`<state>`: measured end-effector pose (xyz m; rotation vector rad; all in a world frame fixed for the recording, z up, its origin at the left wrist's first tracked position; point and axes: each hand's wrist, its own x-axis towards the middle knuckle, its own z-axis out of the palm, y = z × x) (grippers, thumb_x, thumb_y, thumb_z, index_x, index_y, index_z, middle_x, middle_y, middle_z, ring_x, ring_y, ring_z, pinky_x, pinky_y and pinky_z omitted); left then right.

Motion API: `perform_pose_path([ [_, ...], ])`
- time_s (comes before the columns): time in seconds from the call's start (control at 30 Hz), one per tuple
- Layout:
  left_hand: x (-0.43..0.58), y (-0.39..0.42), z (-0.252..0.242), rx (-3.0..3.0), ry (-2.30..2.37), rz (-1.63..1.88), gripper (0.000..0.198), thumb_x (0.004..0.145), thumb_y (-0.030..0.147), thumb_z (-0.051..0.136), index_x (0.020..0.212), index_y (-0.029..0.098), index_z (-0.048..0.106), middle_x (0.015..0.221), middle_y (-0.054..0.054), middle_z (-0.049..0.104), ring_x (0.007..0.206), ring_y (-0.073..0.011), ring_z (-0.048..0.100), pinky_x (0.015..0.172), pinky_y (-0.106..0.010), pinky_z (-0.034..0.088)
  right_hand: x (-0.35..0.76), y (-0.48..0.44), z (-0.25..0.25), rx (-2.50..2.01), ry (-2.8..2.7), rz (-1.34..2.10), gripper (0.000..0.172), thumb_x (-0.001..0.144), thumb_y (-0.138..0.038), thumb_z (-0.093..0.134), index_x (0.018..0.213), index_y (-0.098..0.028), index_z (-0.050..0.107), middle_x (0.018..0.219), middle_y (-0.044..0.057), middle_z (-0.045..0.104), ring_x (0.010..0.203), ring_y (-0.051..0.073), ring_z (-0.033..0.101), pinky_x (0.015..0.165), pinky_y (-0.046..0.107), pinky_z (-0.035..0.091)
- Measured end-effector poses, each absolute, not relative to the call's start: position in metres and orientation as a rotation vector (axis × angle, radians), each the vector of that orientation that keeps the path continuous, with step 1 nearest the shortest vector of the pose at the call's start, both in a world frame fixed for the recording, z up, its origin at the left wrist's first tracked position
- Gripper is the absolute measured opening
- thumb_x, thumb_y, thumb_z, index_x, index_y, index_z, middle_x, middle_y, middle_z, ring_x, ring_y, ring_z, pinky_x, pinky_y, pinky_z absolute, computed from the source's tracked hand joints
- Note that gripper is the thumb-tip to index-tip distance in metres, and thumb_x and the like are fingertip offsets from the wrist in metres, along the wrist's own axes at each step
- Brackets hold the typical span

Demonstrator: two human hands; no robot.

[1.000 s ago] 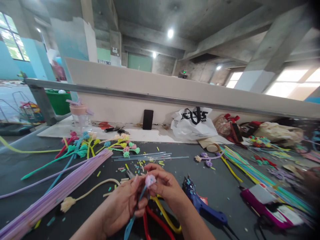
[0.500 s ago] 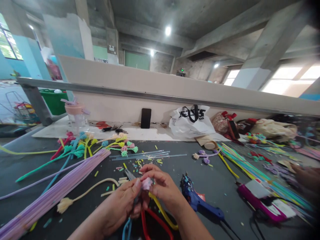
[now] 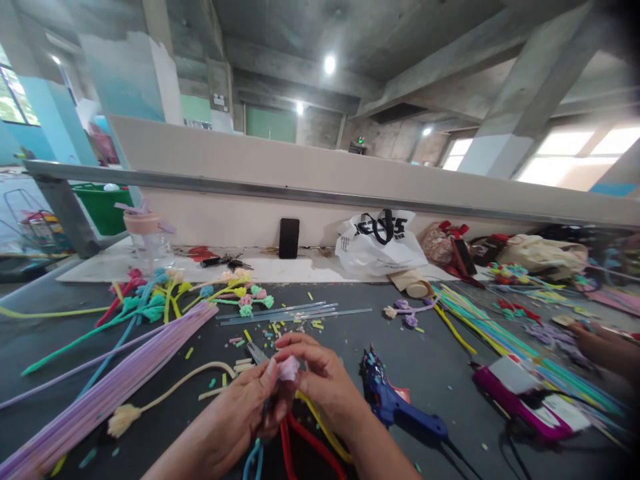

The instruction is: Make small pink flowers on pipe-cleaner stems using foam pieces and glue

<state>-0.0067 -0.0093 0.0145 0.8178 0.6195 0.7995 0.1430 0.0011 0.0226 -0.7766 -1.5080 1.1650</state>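
Observation:
A small pale pink fuzzy flower (image 3: 289, 369) is pinched between my two hands at the front middle of the table. My left hand (image 3: 240, 408) closes on it from the left, thumb on top. Curled around its other side is my right hand (image 3: 325, 381), with the fingertips touching it. Beneath the hands lies a cutting tool with red handles (image 3: 316, 445); its metal blades (image 3: 257, 353) stick out above my left hand. A yellow fuzzy stem (image 3: 327, 430) passes under my right hand, and a blue stem (image 3: 253, 460) shows below the left.
A blue glue gun (image 3: 400, 400) lies to the right, with a magenta tool (image 3: 520, 407) farther right. Purple fuzzy stems (image 3: 115, 380) and a cream flower (image 3: 124, 420) lie left. Clear sticks (image 3: 300, 312) lie ahead. Another person's hand (image 3: 600, 343) is at far right.
My hands keep the pink flower, with the fingers shifted slightly around it. At far right, the other person's hand has moved up and left. The view has shifted slightly.

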Motion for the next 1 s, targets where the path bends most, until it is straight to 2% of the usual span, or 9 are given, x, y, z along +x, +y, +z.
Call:
perform_pose_path([
  [0.17,-0.007,-0.010,0.009,0.825,0.659,0.809,0.031,0.077,0.045,0.057,0.072,0.014,0.053,0.056,0.003,0.046,0.048,-0.0059,0.034,0.045,-0.020,0.021,0.143,0.001,0.020,-0.773,-1.577,1.150,0.029,0.069,-0.022,0.064,0.097,-0.026,0.070,0.111,0.007,0.061,0.109,0.023,0.052,0.095,0.038,0.036],
  [0.37,-0.007,-0.007,0.000,0.748,0.597,0.857,0.028,0.077,0.042,0.058,0.072,0.016,0.051,0.055,0.006,0.035,0.047,-0.0052,0.020,0.044,-0.021,0.015,0.140,0.000,0.017,-0.761,-1.579,1.137,0.028,0.074,-0.021,0.060,0.100,-0.027,0.068,0.113,0.006,0.061,0.109,0.022,0.052,0.095,0.038,0.036],
  [0.5,-0.008,-0.004,0.000,0.693,0.550,0.884,0.028,0.072,0.039,0.064,0.069,0.015,0.051,0.054,0.007,0.031,0.047,-0.0049,0.016,0.044,-0.020,0.013,0.141,-0.001,0.014,-0.786,-1.503,1.140,0.039,0.070,-0.021,0.061,0.108,-0.025,0.064,0.111,0.006,0.060,0.105,0.022,0.052,0.091,0.037,0.038],
  [0.57,-0.009,-0.003,0.001,0.694,0.533,0.901,0.028,0.072,0.038,0.065,0.067,0.015,0.050,0.053,0.007,0.030,0.046,-0.0050,0.016,0.043,-0.019,0.014,0.143,-0.002,0.014,-0.842,-1.417,1.071,0.034,0.069,-0.020,0.058,0.103,-0.023,0.064,0.100,0.005,0.061,0.095,0.021,0.054,0.084,0.034,0.041],
  [0.67,-0.013,-0.002,0.003,0.717,0.531,0.931,0.028,0.071,0.038,0.066,0.065,0.015,0.051,0.053,0.006,0.030,0.047,-0.0054,0.017,0.044,-0.019,0.017,0.144,-0.004,0.018,-0.915,-1.402,0.869,0.013,0.072,-0.020,0.054,0.081,-0.020,0.064,0.082,0.003,0.059,0.082,0.018,0.054,0.076,0.030,0.042],
  [0.73,-0.017,-0.001,0.004,0.732,0.533,0.938,0.028,0.068,0.037,0.068,0.065,0.015,0.052,0.054,0.006,0.032,0.048,-0.0058,0.021,0.046,-0.019,0.020,0.143,-0.007,0.022,-0.920,-1.480,0.781,0.009,0.075,-0.021,0.054,0.075,-0.020,0.062,0.077,0.002,0.057,0.077,0.017,0.053,0.072,0.028,0.041],
  [0.87,-0.024,0.001,0.002,0.751,0.516,0.935,0.029,0.062,0.036,0.073,0.060,0.014,0.053,0.053,0.005,0.034,0.049,-0.0069,0.026,0.048,-0.021,0.025,0.140,-0.013,0.030,-0.904,-1.631,0.729,0.013,0.080,-0.026,0.053,0.074,-0.018,0.062,0.074,0.002,0.058,0.072,0.015,0.054,0.069,0.027,0.040],
  [1.0,-0.028,0.004,-0.004,0.805,0.486,0.907,0.030,0.063,0.035,0.071,0.054,0.013,0.053,0.050,0.004,0.037,0.048,-0.0073,0.028,0.047,-0.021,0.024,0.137,-0.016,0.035,-0.883,-1.707,0.733,0.025,0.083,-0.039,0.052,0.073,-0.018,0.062,0.071,0.002,0.059,0.071,0.015,0.054,0.069,0.028,0.040],
])
